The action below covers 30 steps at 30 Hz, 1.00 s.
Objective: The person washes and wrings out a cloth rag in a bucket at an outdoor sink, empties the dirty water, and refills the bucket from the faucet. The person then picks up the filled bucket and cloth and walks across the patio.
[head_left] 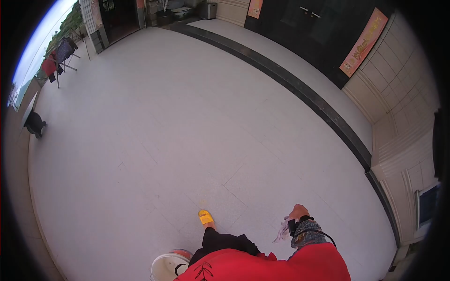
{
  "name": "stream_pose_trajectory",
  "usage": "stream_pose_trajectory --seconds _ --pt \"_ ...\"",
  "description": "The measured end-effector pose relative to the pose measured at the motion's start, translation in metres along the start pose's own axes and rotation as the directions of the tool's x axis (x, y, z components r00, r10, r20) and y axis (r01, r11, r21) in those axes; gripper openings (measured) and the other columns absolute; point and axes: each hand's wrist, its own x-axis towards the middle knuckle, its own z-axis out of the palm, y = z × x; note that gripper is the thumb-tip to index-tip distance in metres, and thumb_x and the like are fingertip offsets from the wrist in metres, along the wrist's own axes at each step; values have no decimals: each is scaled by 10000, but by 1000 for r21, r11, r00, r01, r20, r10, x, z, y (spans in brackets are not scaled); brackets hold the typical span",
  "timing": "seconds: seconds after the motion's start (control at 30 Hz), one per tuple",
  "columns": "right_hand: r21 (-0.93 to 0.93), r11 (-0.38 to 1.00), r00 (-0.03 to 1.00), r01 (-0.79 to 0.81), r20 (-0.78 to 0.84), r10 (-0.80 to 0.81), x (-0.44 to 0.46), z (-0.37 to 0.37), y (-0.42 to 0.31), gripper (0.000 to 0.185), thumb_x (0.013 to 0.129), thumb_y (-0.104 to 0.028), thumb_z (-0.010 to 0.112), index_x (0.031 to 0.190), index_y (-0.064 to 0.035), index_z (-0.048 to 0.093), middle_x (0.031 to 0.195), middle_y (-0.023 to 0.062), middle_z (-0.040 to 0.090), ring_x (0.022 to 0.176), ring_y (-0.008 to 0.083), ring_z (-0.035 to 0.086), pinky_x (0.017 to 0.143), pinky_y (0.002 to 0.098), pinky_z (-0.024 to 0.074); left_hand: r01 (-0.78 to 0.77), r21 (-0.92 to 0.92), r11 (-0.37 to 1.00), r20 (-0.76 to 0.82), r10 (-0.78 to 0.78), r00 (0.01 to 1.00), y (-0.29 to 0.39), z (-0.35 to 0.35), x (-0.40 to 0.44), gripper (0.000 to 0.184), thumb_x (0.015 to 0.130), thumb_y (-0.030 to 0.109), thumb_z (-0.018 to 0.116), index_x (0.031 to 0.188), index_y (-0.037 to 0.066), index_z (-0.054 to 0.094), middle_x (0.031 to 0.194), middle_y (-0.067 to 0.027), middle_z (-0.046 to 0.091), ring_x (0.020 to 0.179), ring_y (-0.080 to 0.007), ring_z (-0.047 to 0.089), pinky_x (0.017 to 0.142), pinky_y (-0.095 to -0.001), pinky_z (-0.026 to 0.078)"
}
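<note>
My right hand (298, 211) hangs low on the right side of my body, its fingers closed around a pale cloth (281, 230) that dangles from it. A dark band with a small device (293, 227) is on that wrist, below a patterned sleeve. At the lower left, a white bucket (161, 268) sits beside my leg, partly cut off by my red top and the picture's edge. What is inside the bucket is hard to make out. My left hand does not show.
Pale floor tiles (154, 117) spread ahead. A dark-edged step (281, 79) curves along the right before a dark double door (300, 33). A rack with clothes (58, 58) stands far left, near a dark round object (35, 124). A grey bin (208, 10) is at the back.
</note>
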Motion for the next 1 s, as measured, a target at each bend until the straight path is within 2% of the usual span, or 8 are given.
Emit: stream_pose_trajectory --seconds 0.17,0.23,0.4,0.5,0.7,0.87,0.97,1.0 --pt "6 990 985 140 -99 -138 75 -113 -149 411 689 -296 643 999 -28 626 1065 209 588 1023 338 558 880 393 451 -30 130 991 114 15 993 66 206 23 449 865 313 400 508 180 164 404 34 147 333 -145 134 355 -324 152" --pt "-52 987 983 152 -95 -156 92 -143 -211 425 701 -310 637 1022 -33 617 1088 216 574 1042 336 547 896 390 443 -19 144 989 136 -1 991 92 251 47 438 864 305 402 514 179 170 408 34 150 335 -143 137 355 -322 153" --pt "-2 992 973 128 -195 -126 130 -233 -348 415 705 -244 591 1060 -31 599 1159 218 524 1077 340 521 909 385 436 0 177 984 172 -31 985 163 377 86 410 861 285 405 531 178 186 417 35 155 340 -138 144 356 -316 156" --pt "31 995 980 97 -178 -90 127 -265 -416 422 712 -241 578 1067 -15 594 1163 217 526 1084 346 516 917 387 430 2 196 981 186 -39 982 218 437 102 393 859 273 407 541 177 196 422 35 159 343 -135 149 357 -313 158" --pt "9 1000 1000 -7 -7 7 133 -312 -529 450 696 -274 614 1070 -25 598 1145 195 560 1081 324 535 912 377 435 14 198 980 193 -53 980 309 539 125 361 856 249 411 561 176 215 433 36 165 349 -129 158 358 -307 161" --pt "-25 999 994 23 107 -20 169 -342 -611 486 571 -270 684 978 -9 635 1059 209 598 996 334 582 848 377 468 4 155 988 169 -31 985 378 609 157 335 853 228 414 577 175 231 442 36 171 353 -124 165 359 -301 163" --pt "-34 999 976 -10 216 17 257 -336 -639 477 561 -274 713 951 -8 647 1018 201 618 973 314 599 823 385 479 -9 109 994 137 -6 991 420 656 174 319 851 216 416 587 174 241 448 37 174 356 -121 169 360 -298 165" --pt "-63 990 990 124 82 -119 259 -346 -657 348 568 -273 695 761 14 659 723 183 644 711 275 650 626 361 509 -13 92 996 121 2 993 434 670 176 314 850 212 416 591 174 244 450 37 175 357 -120 171 360 -297 166"
